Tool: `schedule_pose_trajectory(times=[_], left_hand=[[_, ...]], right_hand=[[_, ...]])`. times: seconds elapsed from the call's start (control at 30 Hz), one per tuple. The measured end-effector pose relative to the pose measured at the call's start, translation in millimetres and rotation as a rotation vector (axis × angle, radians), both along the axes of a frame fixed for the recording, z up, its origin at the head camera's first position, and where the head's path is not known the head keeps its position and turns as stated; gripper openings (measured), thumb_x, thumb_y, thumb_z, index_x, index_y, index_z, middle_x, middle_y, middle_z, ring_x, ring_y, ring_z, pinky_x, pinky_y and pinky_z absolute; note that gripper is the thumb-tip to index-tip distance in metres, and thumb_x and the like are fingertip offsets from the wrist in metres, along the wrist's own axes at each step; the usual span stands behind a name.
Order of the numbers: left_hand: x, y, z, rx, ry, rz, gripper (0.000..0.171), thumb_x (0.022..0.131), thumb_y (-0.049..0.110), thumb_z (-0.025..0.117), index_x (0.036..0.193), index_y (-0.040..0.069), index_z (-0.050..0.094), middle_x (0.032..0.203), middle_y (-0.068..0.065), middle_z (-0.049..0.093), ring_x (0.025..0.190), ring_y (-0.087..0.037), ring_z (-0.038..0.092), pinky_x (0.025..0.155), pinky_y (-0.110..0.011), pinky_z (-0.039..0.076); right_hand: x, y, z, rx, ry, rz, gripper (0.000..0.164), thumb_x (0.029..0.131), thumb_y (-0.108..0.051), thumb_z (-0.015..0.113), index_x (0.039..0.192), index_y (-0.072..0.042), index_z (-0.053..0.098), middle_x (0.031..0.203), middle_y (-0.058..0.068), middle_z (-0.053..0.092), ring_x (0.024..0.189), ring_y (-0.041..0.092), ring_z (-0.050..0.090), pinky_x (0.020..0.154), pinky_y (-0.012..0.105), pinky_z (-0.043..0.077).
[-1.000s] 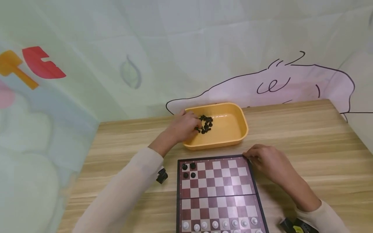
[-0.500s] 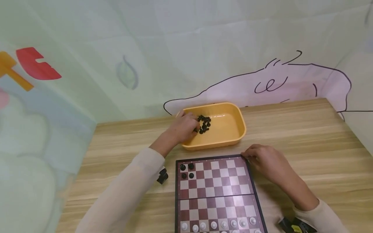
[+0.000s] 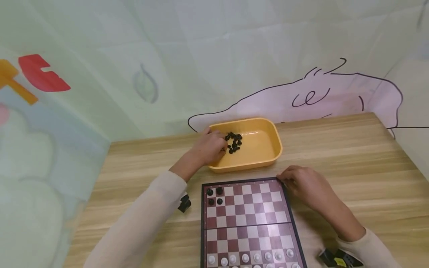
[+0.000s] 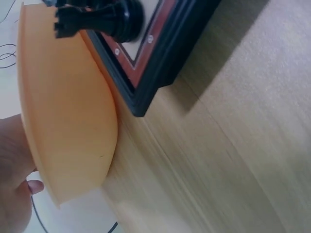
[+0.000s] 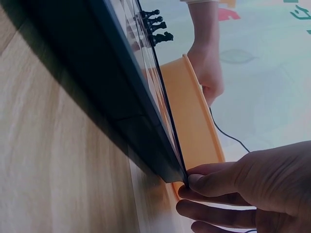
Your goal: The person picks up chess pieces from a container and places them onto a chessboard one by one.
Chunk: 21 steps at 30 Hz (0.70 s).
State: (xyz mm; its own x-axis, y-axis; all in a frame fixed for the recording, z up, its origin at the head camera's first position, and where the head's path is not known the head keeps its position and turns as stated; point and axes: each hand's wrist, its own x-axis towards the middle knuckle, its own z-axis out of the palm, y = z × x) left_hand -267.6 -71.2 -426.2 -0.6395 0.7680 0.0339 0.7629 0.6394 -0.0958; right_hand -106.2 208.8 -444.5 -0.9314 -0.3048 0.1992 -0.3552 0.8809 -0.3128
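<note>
In the head view my left hand reaches over the near-left rim of the yellow tray, fingers curled down beside a heap of black chess pieces. The fingertips are hidden, so any piece between them cannot be made out. My right hand pinches the far right corner of the chessboard between thumb and finger; its other fingers extend below. Several black pieces stand at the board's far left corner, among them a rook. White pieces stand along the near side.
The tray stands behind the board on the wooden table, near its back edge. A printed cloth backdrop hangs behind. Dark wrist devices show at the left wrist and the right wrist.
My left hand has drawn slightly left inside the tray, uncovering a little more of the black pieces. The right hand stays at the board's corner. The head view has shifted slightly.
</note>
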Motion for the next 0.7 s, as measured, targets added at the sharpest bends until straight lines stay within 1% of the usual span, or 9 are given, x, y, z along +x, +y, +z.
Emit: schedule_pose_trajectory(times=[0.03, 0.1, 0.2, 0.27, 0.3, 0.4, 0.5, 0.7], left_hand=[[0.7, -0.8, 1.1, 0.0, 0.009, 0.005, 0.008, 0.085, 0.023, 0.066, 0.085, 0.025, 0.073, 0.112, 0.004, 0.065, 0.102, -0.014, 0.052, 0.079, -0.036, 0.028], [2.8, -2.9, 4.0, 0.001, 0.018, 0.011, 0.008, 0.085, 0.024, 0.066, 0.086, 0.026, 0.073, 0.112, 0.005, 0.065, 0.102, -0.013, 0.052, 0.078, -0.035, 0.027], [6.6, -7.8, 9.3, 0.015, 0.039, 0.005, 0.008, 0.084, 0.024, 0.065, 0.086, 0.025, 0.073, 0.099, 0.007, 0.064, 0.091, -0.012, 0.05, 0.075, -0.035, 0.027], [9.1, -11.5, 11.7, 0.035, 0.055, -0.011, 0.008, 0.085, 0.022, 0.064, 0.084, 0.024, 0.072, 0.088, 0.01, 0.059, 0.083, -0.012, 0.046, 0.074, -0.036, 0.026], [10.3, -13.4, 12.7, 0.044, 0.06, -0.017, 0.009, 0.085, 0.021, 0.064, 0.084, 0.024, 0.072, 0.086, 0.009, 0.059, 0.082, -0.013, 0.045, 0.074, -0.036, 0.026], [14.2, -18.2, 14.8, 0.06, 0.076, -0.019, 0.012, 0.085, 0.019, 0.061, 0.084, 0.023, 0.072, 0.087, 0.009, 0.059, 0.082, -0.013, 0.046, 0.074, -0.036, 0.027], [17.9, -21.2, 17.6, 0.074, 0.078, -0.008, 0.01, 0.085, 0.022, 0.063, 0.085, 0.024, 0.072, 0.089, 0.01, 0.06, 0.084, -0.013, 0.047, 0.075, -0.036, 0.028], [23.6, -23.5, 21.6, 0.096, 0.056, -0.001, 0.008, 0.086, 0.027, 0.064, 0.088, 0.026, 0.072, 0.09, 0.012, 0.061, 0.083, -0.01, 0.046, 0.075, -0.034, 0.028]], right_hand=[[0.1, -0.4, 0.7, -0.001, -0.001, 0.0, 0.015, 0.081, -0.009, 0.07, 0.094, -0.014, 0.075, 0.093, -0.002, 0.069, 0.085, 0.017, 0.063, 0.072, 0.038, 0.051], [-0.1, -0.2, 0.7, 0.001, 0.002, 0.002, 0.015, 0.081, -0.009, 0.07, 0.094, -0.014, 0.075, 0.092, -0.003, 0.069, 0.084, 0.017, 0.063, 0.072, 0.038, 0.051], [-1.1, 0.4, 0.4, 0.0, 0.008, 0.008, 0.015, 0.081, -0.009, 0.07, 0.094, -0.014, 0.075, 0.092, -0.002, 0.069, 0.084, 0.017, 0.063, 0.072, 0.038, 0.051], [-2.1, 0.5, -0.4, 0.001, 0.01, 0.009, 0.015, 0.081, -0.009, 0.07, 0.094, -0.014, 0.075, 0.093, -0.002, 0.069, 0.084, 0.017, 0.063, 0.072, 0.039, 0.051], [-2.3, 0.2, -0.3, 0.002, 0.008, 0.008, 0.015, 0.08, -0.009, 0.07, 0.094, -0.014, 0.074, 0.093, -0.001, 0.069, 0.085, 0.018, 0.063, 0.072, 0.039, 0.051], [-3.0, -1.1, 0.3, 0.005, 0.004, 0.01, 0.016, 0.08, -0.008, 0.07, 0.094, -0.013, 0.074, 0.093, -0.001, 0.069, 0.085, 0.018, 0.063, 0.072, 0.039, 0.051], [-3.3, -2.1, 1.5, 0.006, -0.001, 0.009, 0.015, 0.081, -0.009, 0.069, 0.094, -0.013, 0.074, 0.093, -0.001, 0.069, 0.085, 0.018, 0.063, 0.072, 0.039, 0.051], [-2.1, -2.8, 2.1, 0.002, -0.011, -0.006, 0.014, 0.082, -0.01, 0.069, 0.093, -0.015, 0.075, 0.093, -0.002, 0.069, 0.085, 0.019, 0.063, 0.072, 0.04, 0.051]])
